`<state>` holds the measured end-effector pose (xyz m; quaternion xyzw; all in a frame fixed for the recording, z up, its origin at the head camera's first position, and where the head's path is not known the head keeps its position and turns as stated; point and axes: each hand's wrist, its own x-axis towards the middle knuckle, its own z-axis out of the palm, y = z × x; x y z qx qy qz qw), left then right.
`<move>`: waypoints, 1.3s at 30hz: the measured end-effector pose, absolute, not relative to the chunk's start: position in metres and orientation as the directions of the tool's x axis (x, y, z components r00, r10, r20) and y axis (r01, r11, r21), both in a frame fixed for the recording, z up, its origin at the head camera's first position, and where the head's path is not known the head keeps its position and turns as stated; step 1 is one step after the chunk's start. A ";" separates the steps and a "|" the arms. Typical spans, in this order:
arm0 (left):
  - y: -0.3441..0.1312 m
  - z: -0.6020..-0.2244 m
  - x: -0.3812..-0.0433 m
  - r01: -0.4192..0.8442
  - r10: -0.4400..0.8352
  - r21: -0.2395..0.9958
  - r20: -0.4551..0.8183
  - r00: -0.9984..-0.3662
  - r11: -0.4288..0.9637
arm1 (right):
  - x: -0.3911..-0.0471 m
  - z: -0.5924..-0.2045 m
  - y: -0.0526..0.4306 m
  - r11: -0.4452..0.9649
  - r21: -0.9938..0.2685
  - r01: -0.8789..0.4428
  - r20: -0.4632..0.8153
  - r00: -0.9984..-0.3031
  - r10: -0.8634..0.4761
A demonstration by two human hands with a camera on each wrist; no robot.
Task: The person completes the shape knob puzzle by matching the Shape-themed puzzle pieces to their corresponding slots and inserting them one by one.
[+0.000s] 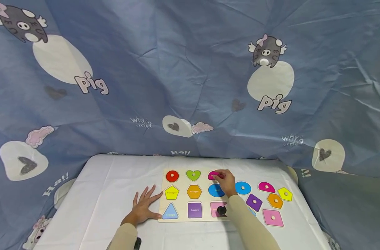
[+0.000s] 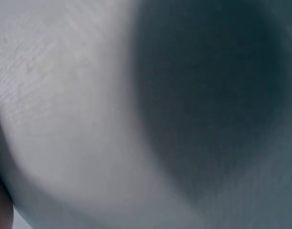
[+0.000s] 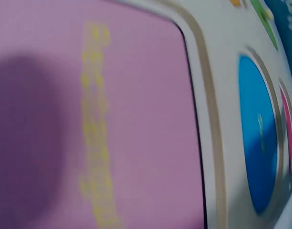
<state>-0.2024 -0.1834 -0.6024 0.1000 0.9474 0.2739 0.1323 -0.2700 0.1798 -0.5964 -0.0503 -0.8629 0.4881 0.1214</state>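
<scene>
A wooden shape puzzle board (image 1: 182,198) lies flat on the table. My left hand (image 1: 142,206) rests beside its left edge with fingers spread, thumb and index finger reaching the edge. At the upper right of the board, my right hand (image 1: 226,181) has its fingertips at the magenta semicircle recess (image 1: 211,175); I make out no piece in them. A red circle (image 1: 172,176) and a green heart (image 1: 193,175), both with knobs, sit in the top row. Close up in the right wrist view are the pink rectangle recess (image 3: 150,119) and the blue oval recess (image 3: 257,138).
Right of the board lie loose knobbed pieces: a blue oval (image 1: 243,188), magenta semicircle (image 1: 266,187), yellow pentagon (image 1: 285,194), orange hexagon (image 1: 275,200), purple square (image 1: 254,202) and pink rectangle (image 1: 273,218). My right sleeve partly covers a light-blue piece (image 1: 252,211). The left wrist view is blurred.
</scene>
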 end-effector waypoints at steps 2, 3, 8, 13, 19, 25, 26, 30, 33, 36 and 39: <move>-0.183 -0.602 -0.202 0.111 0.260 0.549 -0.201 -0.945 0.829 | -0.269 -0.596 0.189 0.517 -0.856 -0.023 0.168 -0.957 0.236; -0.183 -0.602 -0.203 0.110 0.260 0.551 -0.201 -0.945 0.827 | -0.268 -0.594 0.193 0.512 -0.859 -0.013 0.163 -0.954 0.250; -0.181 -0.604 -0.204 0.102 0.257 0.554 -0.209 -0.943 0.826 | -0.261 -0.586 0.214 0.485 -0.873 0.041 0.133 -0.938 0.319; -0.179 -0.607 -0.205 0.100 0.254 0.552 -0.210 -0.944 0.828 | -0.253 -0.583 0.241 0.483 -0.873 0.066 0.132 -0.922 0.364; -0.179 -0.608 -0.205 0.115 0.267 0.562 -0.195 -0.944 0.819 | -0.243 -0.585 0.275 0.494 -0.864 0.096 0.133 -0.904 0.407; -0.182 -0.607 -0.205 0.120 0.272 0.566 -0.192 -0.943 0.816 | -0.234 -0.584 0.304 0.512 -0.841 0.172 0.096 -0.885 0.456; -0.182 -0.607 -0.205 0.119 0.272 0.567 -0.193 -0.943 0.815 | -0.233 -0.584 0.308 0.511 -0.838 0.191 0.085 -0.879 0.468; -0.182 -0.605 -0.205 0.111 0.267 0.566 -0.201 -0.942 0.817 | -0.226 -0.584 0.322 0.480 -0.835 0.269 0.029 -0.849 0.527; -0.182 -0.604 -0.205 0.111 0.268 0.560 -0.205 -0.941 0.821 | -0.220 -0.585 0.329 0.460 -0.832 0.311 0.001 -0.829 0.560; -0.182 -0.604 -0.205 0.107 0.263 0.559 -0.207 -0.942 0.822 | -0.215 -0.589 0.334 0.455 -0.821 0.343 -0.015 -0.812 0.584; -0.182 -0.604 -0.205 0.098 0.258 0.563 -0.213 -0.942 0.820 | -0.211 -0.594 0.339 0.450 -0.819 0.357 -0.017 -0.798 0.602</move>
